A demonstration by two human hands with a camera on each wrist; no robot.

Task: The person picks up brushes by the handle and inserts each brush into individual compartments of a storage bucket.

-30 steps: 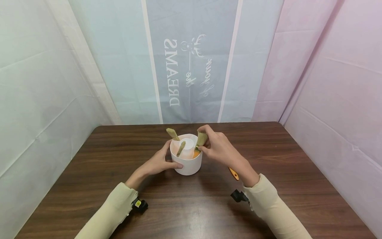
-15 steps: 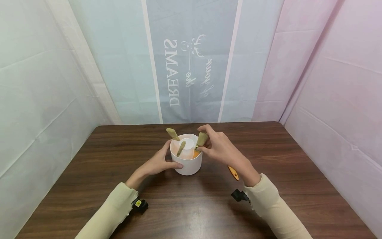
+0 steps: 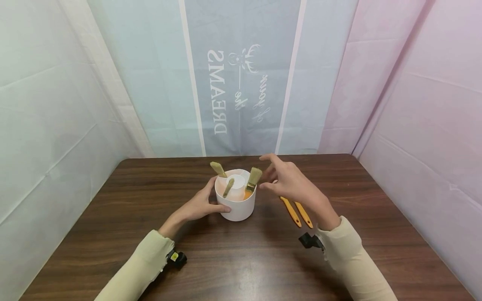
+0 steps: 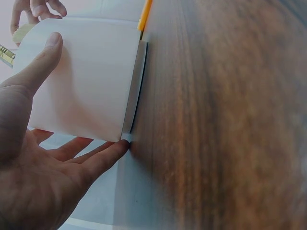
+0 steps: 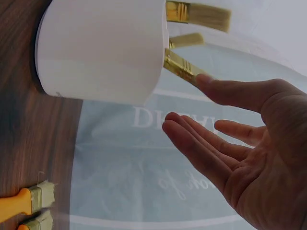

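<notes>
A white round container (image 3: 236,211) with inner dividers and a raised centre stands on the table. My left hand (image 3: 197,205) grips its left side, thumb on the front wall and fingers around the back. Three paintbrushes stand in it, bristles up: a wide paintbrush (image 3: 254,177) on the right, a front paintbrush (image 3: 228,188) and a back-left paintbrush (image 3: 217,168). To the right, my right hand (image 3: 291,180) holds nothing, its fingers spread and loosely bent. In the right wrist view its thumb tip overlaps the nearest brush (image 5: 180,66); whether they touch I cannot tell.
Two more paintbrushes with orange handles lie side by side on the table, the left paintbrush (image 3: 290,212) and the right paintbrush (image 3: 303,214), partly under my right hand. The dark wooden table (image 3: 233,259) meets a printed curtain (image 3: 241,142) at its back edge.
My right hand has let go of the wide paintbrush and moved right, away from the container. The brush stays standing inside, and both lying handles now show. The left hand has not moved.
</notes>
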